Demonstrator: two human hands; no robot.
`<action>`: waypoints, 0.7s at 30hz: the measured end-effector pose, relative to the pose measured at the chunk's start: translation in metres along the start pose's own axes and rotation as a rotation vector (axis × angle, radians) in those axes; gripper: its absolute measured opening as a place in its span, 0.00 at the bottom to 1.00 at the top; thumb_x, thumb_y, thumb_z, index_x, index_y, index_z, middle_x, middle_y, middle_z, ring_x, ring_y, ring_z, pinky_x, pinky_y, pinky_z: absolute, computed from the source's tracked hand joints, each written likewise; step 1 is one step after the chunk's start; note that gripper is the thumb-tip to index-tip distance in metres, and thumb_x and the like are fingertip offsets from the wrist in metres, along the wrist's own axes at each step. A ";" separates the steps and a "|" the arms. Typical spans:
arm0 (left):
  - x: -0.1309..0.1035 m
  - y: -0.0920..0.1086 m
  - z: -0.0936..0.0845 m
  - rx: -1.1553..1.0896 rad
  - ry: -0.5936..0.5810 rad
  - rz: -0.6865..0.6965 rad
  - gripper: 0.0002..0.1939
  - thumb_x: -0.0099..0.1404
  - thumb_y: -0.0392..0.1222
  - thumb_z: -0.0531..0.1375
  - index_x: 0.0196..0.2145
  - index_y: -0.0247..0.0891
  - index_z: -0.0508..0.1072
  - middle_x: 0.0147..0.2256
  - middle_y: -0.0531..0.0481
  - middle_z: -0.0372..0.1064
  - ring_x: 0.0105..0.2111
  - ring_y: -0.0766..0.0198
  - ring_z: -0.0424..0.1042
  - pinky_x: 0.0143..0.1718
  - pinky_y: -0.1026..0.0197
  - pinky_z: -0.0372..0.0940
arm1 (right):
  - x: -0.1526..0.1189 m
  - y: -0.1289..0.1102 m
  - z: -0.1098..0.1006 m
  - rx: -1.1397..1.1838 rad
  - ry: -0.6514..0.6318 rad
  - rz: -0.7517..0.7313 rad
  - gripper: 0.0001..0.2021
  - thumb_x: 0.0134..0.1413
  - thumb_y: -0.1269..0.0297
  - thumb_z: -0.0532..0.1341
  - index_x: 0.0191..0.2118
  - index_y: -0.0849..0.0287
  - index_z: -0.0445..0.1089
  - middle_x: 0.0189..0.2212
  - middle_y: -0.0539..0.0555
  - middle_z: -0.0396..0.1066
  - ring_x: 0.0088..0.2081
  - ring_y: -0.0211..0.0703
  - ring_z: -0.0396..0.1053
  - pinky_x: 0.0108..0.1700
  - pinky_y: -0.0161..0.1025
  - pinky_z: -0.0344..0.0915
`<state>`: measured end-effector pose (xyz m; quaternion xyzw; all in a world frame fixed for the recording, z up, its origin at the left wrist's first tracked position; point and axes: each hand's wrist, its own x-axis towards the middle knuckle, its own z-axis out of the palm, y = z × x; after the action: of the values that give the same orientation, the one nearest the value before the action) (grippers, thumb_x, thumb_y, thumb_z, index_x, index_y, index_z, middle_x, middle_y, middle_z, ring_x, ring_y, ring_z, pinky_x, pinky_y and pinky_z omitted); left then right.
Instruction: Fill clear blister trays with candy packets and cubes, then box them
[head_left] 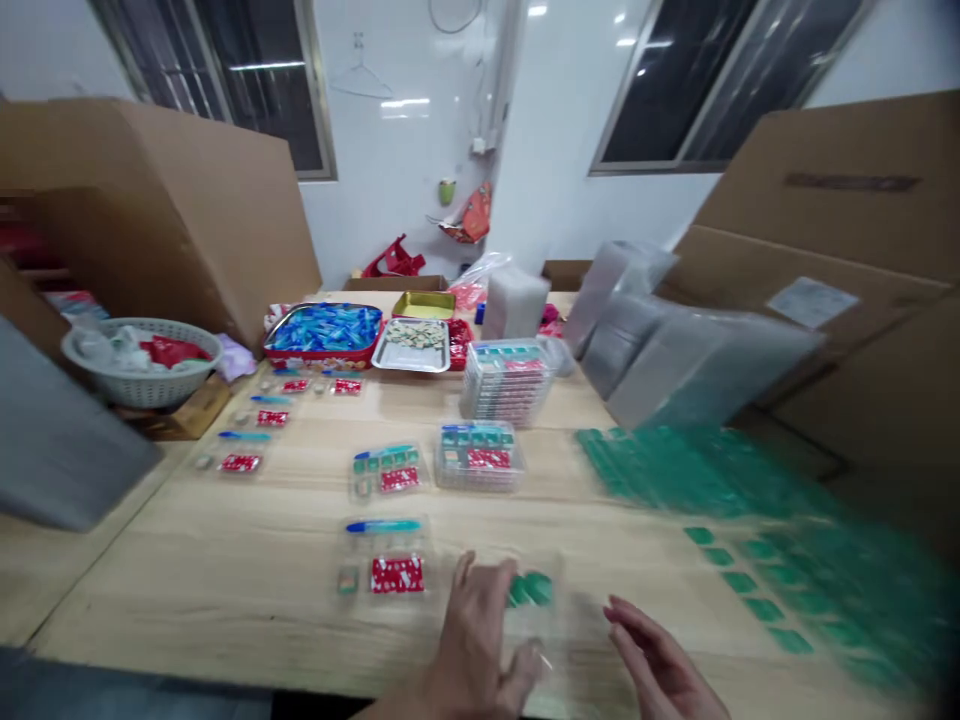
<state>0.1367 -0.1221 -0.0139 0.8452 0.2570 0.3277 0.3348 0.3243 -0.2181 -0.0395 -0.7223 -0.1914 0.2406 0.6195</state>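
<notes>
My left hand [484,635] is curled over a clear plastic blister tray [553,635] near the front edge, thumb and fingers gripping its left part. Green square pieces [531,590] show beside the fingertips; motion blur softens them. My right hand [660,660] hovers to the right of that tray, its thumb and fingertips slightly apart, with nothing visible between them. Left of my left hand lies another clear tray with a blue pen [382,526], a red patterned packet [397,575] and a small round item [348,580]. Behind it sits a filled tray [388,472] with green squares.
Stacked filled trays [506,385] and a shorter stack [480,460] stand mid-table. Green sheets [675,470] cover the right side. At the back are a tin of blue pens [326,330], a metal tray [411,345] and clear packaging [660,350]. Cardboard boxes [217,210] flank the table.
</notes>
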 end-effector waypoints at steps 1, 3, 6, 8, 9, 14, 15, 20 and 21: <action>-0.001 0.000 -0.008 -0.112 0.107 -0.154 0.31 0.64 0.45 0.52 0.62 0.35 0.50 0.58 0.34 0.58 0.59 0.50 0.58 0.61 0.42 0.50 | -0.004 -0.004 0.015 0.029 -0.079 0.039 0.23 0.36 0.48 0.68 0.38 0.58 0.72 0.43 0.59 0.73 0.48 0.55 0.68 0.51 0.44 0.65; -0.002 0.000 -0.022 -0.353 0.342 -0.479 0.30 0.66 0.47 0.50 0.62 0.37 0.48 0.62 0.35 0.50 0.62 0.51 0.52 0.61 0.47 0.54 | -0.018 -0.015 0.050 0.101 -0.301 0.126 0.24 0.36 0.50 0.69 0.40 0.58 0.71 0.41 0.58 0.74 0.45 0.53 0.71 0.47 0.43 0.67; -0.005 -0.003 -0.039 -0.636 0.619 -0.710 0.32 0.64 0.51 0.52 0.62 0.38 0.49 0.61 0.37 0.54 0.60 0.52 0.56 0.59 0.51 0.57 | -0.045 -0.031 0.105 0.239 -0.601 0.247 0.24 0.41 0.51 0.69 0.44 0.57 0.69 0.35 0.55 0.75 0.37 0.46 0.73 0.39 0.39 0.69; -0.007 -0.008 -0.054 -0.712 0.728 -0.686 0.31 0.61 0.52 0.57 0.59 0.39 0.55 0.56 0.38 0.62 0.56 0.52 0.62 0.56 0.52 0.60 | -0.057 -0.038 0.133 0.324 -0.650 0.268 0.22 0.41 0.52 0.69 0.42 0.57 0.68 0.25 0.49 0.72 0.27 0.39 0.70 0.30 0.34 0.66; -0.008 -0.012 -0.064 -0.723 0.765 -0.663 0.29 0.60 0.52 0.58 0.56 0.38 0.60 0.53 0.39 0.66 0.54 0.52 0.65 0.55 0.53 0.62 | -0.059 -0.040 0.142 0.357 -0.640 0.266 0.22 0.40 0.53 0.70 0.40 0.57 0.68 0.21 0.47 0.68 0.23 0.36 0.67 0.27 0.32 0.64; -0.021 -0.053 -0.111 -0.612 0.874 -0.705 0.25 0.53 0.50 0.63 0.47 0.37 0.66 0.40 0.45 0.72 0.41 0.58 0.72 0.44 0.57 0.67 | -0.044 -0.043 0.167 0.311 -0.611 0.194 0.23 0.35 0.52 0.71 0.37 0.59 0.68 0.18 0.45 0.64 0.19 0.34 0.61 0.22 0.32 0.59; -0.024 -0.063 -0.117 -0.533 0.833 -0.732 0.25 0.52 0.49 0.63 0.46 0.36 0.66 0.37 0.46 0.72 0.37 0.59 0.72 0.41 0.57 0.68 | -0.040 -0.042 0.171 0.276 -0.617 0.169 0.23 0.35 0.52 0.71 0.37 0.59 0.68 0.18 0.45 0.64 0.19 0.35 0.62 0.21 0.32 0.59; -0.034 -0.091 -0.124 0.130 0.591 -0.688 0.14 0.52 0.41 0.57 0.37 0.37 0.71 0.32 0.48 0.68 0.33 0.57 0.68 0.39 0.51 0.67 | -0.029 -0.033 0.179 0.003 -0.618 -0.029 0.20 0.41 0.50 0.65 0.36 0.60 0.68 0.23 0.49 0.66 0.18 0.38 0.62 0.19 0.36 0.60; -0.035 -0.092 -0.123 0.238 0.560 -0.654 0.12 0.53 0.41 0.56 0.36 0.37 0.71 0.33 0.46 0.68 0.36 0.55 0.68 0.42 0.49 0.66 | -0.028 -0.030 0.178 -0.086 -0.605 -0.116 0.18 0.44 0.51 0.62 0.36 0.60 0.69 0.25 0.51 0.67 0.19 0.39 0.63 0.21 0.37 0.62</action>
<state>0.0048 -0.0376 -0.0258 0.6308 0.6274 0.3892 0.2386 0.1980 -0.0861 -0.0272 -0.6312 -0.4180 0.4005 0.5161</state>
